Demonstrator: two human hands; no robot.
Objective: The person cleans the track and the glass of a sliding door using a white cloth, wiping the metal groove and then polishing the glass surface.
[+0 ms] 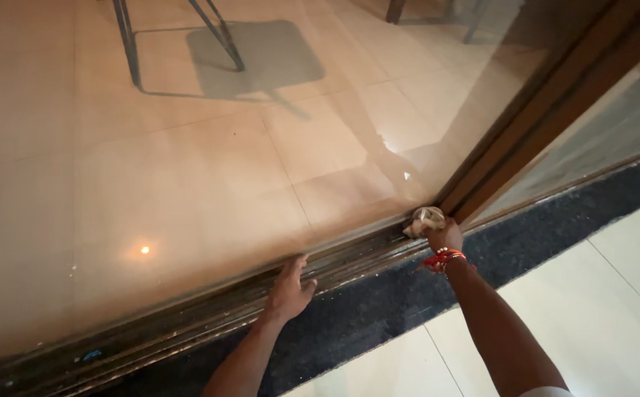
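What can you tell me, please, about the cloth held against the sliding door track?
The cloth is a small, pale, off-white rag, crumpled into a wad. The right hand grips it from above, hiding part of it. It is pressed into the dark metal track at the foot of the brown door frame. Its weave and cleanliness are too small to tell.

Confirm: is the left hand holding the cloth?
No, the cloth is bunched in the right hand; the left hand rests open on the door track.

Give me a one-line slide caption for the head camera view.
Right hand presses a crumpled cloth into the sliding door track while the left hand rests flat on it.
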